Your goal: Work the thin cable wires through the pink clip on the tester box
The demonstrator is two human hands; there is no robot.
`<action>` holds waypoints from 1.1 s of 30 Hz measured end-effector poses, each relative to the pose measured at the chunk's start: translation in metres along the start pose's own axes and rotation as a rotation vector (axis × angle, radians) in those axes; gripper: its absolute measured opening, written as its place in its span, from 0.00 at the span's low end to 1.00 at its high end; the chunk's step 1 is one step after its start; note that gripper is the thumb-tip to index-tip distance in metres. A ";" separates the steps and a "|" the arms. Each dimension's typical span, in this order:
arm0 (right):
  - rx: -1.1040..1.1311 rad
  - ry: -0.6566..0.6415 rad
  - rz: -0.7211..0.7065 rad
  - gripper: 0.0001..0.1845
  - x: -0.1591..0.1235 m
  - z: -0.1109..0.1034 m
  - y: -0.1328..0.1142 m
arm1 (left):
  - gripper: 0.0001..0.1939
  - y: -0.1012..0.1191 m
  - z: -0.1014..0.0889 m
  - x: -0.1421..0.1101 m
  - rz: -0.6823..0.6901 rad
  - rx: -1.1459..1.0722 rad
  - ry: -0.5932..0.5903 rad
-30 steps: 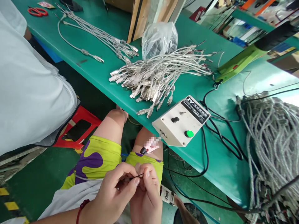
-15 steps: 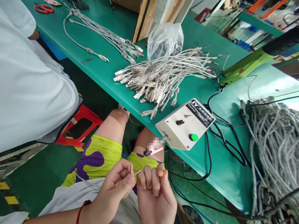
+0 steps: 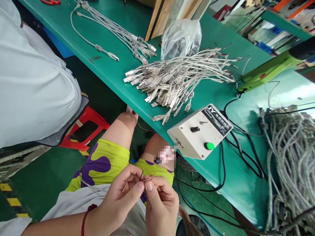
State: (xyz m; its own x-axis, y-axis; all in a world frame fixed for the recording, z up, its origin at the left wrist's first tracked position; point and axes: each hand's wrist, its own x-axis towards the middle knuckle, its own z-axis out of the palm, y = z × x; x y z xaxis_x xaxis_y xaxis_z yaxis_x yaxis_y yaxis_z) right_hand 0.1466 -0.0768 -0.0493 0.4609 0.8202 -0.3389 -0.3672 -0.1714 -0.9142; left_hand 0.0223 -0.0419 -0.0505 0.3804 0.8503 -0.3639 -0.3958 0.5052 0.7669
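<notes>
Red bracelet (image 3: 86, 216): on the left wrist. Left hand (image 3: 120, 196) is closed at thumb and forefinger, pinching a thin wire end; other fingers curled.
Right hand (image 3: 161, 201): thumb down on forefinger, fingers folded, tips almost against the left's. Looks to have the pale strand nipped.
Pale strand (image 3: 147, 180): bridges both pinches, above the lap. My call: left acts as fixed clamp, right does the fine moves. Pinch close to where the strands part. Move along the strand; a sideways tug could kink it.
Dark strand (image 3: 141, 174): sticks up free from the left fingertips. Best kept out of the right pinch so the two don't tangle.
Grey cable (image 3: 88, 185): over the lap toward the left hand, join to the strands hidden. Slack there should help; a taut cable would drag the grip.
White box (image 3: 199, 131): on the worktop (image 3: 108, 73) edge, green button (image 3: 209, 146) on top, well apart from both hands.
USB cables (image 3: 169, 82): heaped beyond the box, plugs mostly toward the near edge.
Clear bag (image 3: 182, 37): behind the heap, dark contents, can't identify.
</notes>
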 end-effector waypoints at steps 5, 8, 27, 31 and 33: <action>0.032 0.000 0.090 0.19 0.003 0.000 -0.003 | 0.15 0.005 0.003 0.004 0.039 0.007 0.021; 0.085 -0.008 0.128 0.19 0.006 0.004 -0.008 | 0.18 0.008 0.006 0.008 0.054 0.028 0.043; 0.470 -0.098 0.300 0.25 0.059 0.015 -0.048 | 0.12 0.024 0.021 0.025 0.323 0.246 0.202; 0.495 -0.083 0.248 0.24 0.063 0.018 -0.045 | 0.11 0.022 0.018 0.024 0.480 0.298 0.134; 0.555 -0.072 0.272 0.26 0.065 0.022 -0.043 | 0.12 0.021 0.017 0.024 0.525 0.336 0.102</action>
State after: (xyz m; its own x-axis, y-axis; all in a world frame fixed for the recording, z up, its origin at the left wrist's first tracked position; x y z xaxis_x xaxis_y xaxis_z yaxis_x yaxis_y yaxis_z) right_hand 0.1749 -0.0040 -0.0272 0.2428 0.8251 -0.5101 -0.8380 -0.0866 -0.5388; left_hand 0.0378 -0.0135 -0.0342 0.1185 0.9905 0.0700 -0.2174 -0.0429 0.9751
